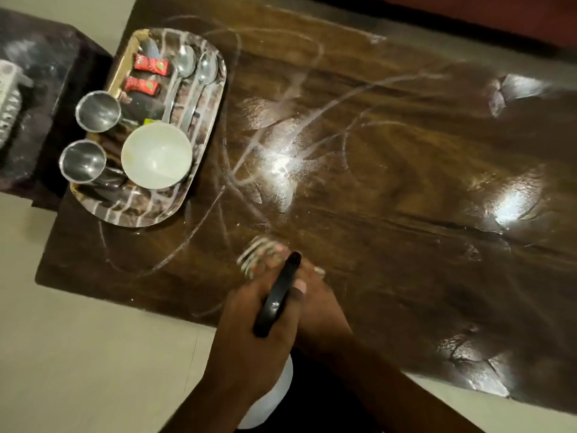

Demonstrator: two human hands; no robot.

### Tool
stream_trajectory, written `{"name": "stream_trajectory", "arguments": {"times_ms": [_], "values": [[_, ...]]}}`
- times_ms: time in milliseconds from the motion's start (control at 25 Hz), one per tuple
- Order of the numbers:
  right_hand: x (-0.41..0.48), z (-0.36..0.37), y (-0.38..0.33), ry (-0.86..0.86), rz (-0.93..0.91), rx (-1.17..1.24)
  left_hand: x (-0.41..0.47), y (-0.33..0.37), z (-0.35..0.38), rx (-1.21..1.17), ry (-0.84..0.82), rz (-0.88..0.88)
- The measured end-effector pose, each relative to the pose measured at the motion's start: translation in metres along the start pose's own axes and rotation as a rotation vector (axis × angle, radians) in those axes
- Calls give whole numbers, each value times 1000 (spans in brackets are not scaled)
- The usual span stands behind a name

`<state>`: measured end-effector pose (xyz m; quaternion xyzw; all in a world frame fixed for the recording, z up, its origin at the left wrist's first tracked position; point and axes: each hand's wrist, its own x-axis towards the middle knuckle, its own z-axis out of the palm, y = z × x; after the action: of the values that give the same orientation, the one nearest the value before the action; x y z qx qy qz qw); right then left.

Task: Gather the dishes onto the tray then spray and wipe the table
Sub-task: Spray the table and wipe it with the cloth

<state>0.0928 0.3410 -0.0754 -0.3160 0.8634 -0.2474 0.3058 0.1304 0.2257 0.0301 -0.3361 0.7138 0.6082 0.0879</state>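
spraying stage, dishes already gathered

the dark glossy wooden table [390, 170] is seen from above, streaked with pale curved smear lines. at its far left end a patterned oval tray [204, 126] is loaded with two steel cups [98, 111], a white round bowl [156, 155], two steel spoons [195, 79] and two red wrapped sweets [146, 75], so the gathering part is judged finished.

near the front edge, a white plastic spray bottle [274, 398] with a black trigger head [276, 296] is held in the left hand [249, 348]. its fingers are wrapped closed around the neck of the bottle, with the thumb laid beside the trigger. the right hand [321, 310] is mostly hidden behind the left hand and the trigger head; a blurred striped cloth [260, 256] appears to be under it on the table, but whether its fingers are closed on the cloth cannot be told.

the bottle is judged light and stiff, possibly slick if wet, and best held at the neck just under the trigger, as it is. the cloth is soft and limp and would best be bunched under a flat palm for wiping. the steel cups and bowl are judged likely to slide on the tray if it is tilted.
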Motion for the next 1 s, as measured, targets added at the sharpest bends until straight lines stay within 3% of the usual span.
{"name": "stream_trajectory", "arguments": {"times_ms": [40,80,120,160,240,360,440,480,560,600,720,800,840,880,1000], "values": [[-3,-7,9,-157,-200,-90,8,4,0,6,1,17],[3,-24,28,-203,-389,-250,15,10,1,8,1,24],[13,-44,53,-204,-540,-334,22,14,1,8,-8,28],[24,-67,76,-179,-567,-371,29,18,2,9,-30,31],[43,-116,128,-13,-350,-361,41,26,3,7,-64,30],[68,-178,185,386,204,-244,58,35,9,-24,-52,5],[91,-187,182,703,502,-92,68,41,13,-16,-60,-3],[103,-184,168,783,610,-55,75,43,17,-10,-74,1],[114,-157,129,705,602,-69,87,49,23,5,-88,6],[112,-138,107,573,467,-85,93,54,25,7,-92,9],[93,-111,67,70,-232,-164,111,68,29,-16,-90,13],[101,-129,93,-58,-674,-349,122,74,29,-24,-68,3],[111,-147,110,-72,-739,-411,126,77,29,-28,-69,1],[122,-166,130,-72,-683,-446,131,78,29,-31,-73,-3],[148,-230,199,135,-233,-430,142,79,30,-51,-71,-18]]}}
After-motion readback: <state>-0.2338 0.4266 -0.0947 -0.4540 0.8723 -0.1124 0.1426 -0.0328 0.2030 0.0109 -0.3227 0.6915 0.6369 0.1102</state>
